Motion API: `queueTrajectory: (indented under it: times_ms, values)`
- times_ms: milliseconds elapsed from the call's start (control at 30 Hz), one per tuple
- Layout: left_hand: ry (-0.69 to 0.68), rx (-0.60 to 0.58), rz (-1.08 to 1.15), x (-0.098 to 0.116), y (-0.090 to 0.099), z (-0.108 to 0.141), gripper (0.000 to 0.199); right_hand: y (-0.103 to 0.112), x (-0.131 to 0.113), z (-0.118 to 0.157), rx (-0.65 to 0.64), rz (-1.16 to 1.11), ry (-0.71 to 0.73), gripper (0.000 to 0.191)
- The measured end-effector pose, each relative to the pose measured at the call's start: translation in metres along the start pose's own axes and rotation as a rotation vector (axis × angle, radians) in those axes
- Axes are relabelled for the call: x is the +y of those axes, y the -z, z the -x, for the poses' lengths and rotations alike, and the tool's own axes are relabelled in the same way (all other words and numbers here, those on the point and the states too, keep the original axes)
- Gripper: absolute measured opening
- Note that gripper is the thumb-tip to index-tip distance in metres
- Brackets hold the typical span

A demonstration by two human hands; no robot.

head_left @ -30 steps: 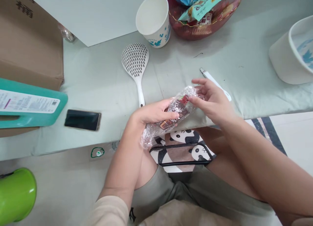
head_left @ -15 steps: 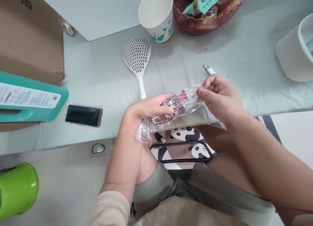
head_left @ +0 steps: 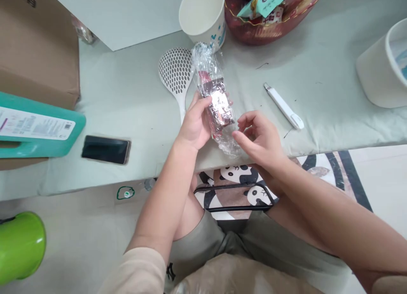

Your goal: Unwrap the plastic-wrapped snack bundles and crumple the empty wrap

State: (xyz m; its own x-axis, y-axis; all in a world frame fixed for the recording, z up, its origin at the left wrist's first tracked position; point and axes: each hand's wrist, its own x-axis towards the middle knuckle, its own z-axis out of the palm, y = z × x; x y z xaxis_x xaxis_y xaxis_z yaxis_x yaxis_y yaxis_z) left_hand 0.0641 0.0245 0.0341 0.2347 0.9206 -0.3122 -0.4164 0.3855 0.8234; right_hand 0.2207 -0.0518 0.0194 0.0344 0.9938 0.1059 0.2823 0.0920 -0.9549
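Note:
My left hand (head_left: 197, 121) is wrapped round a dark brown and red snack packet (head_left: 219, 100) inside crinkled clear plastic, with the thumb pressing on its front. The packet is tilted, its upper end pointing away from me near the paper cup. By the lower end of the plastic is my right hand (head_left: 259, 135), its thumb and fingers curved and apart with nothing seen between them. A white utility knife (head_left: 284, 106) lies on the table to the right. A white slotted skimmer (head_left: 177, 71) lies left of the packet, its handle partly behind my left hand.
On the cloth-covered table are a black phone (head_left: 106, 149), a patterned paper cup (head_left: 202, 14), a red bowl (head_left: 254, 36) of wrapped snacks and a white container (head_left: 375, 69). A teal jug (head_left: 68, 143) and cardboard box (head_left: 38, 52) stand left. A green bin (head_left: 23, 247) is on the floor.
My left hand has turned the packet from lying crosswise to pointing away from me. My right hand has let go of the plastic end and moved down and left, uncovering the utility knife.

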Motion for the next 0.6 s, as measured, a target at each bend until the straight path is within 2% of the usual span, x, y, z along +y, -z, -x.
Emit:
queueTrajectory:
  times_ms: [133, 233, 333, 500, 600]
  values:
    - [0.022, -0.047, 0.036, -0.006, -0.006, 0.005, 0.030, -0.006, 0.002, 0.000, -0.013, 0.122, 0.016, 0.028]
    - [0.030, -0.080, 0.038, -0.010, -0.007, 0.007, 0.034, -0.006, 0.003, -0.001, 0.004, 0.117, -0.035, 0.013]
    - [0.025, -0.053, 0.034, -0.012, -0.005, 0.005, 0.038, -0.004, 0.001, -0.002, 0.005, 0.035, -0.090, 0.004]
    - [-0.017, 0.009, 0.053, -0.010, -0.001, -0.001, 0.033, -0.001, 0.004, -0.008, 0.132, -0.175, -0.186, 0.012]
    - [-0.045, 0.010, 0.052, -0.007, -0.001, -0.002, 0.033, 0.002, 0.005, -0.010, 0.106, -0.258, -0.284, 0.028]
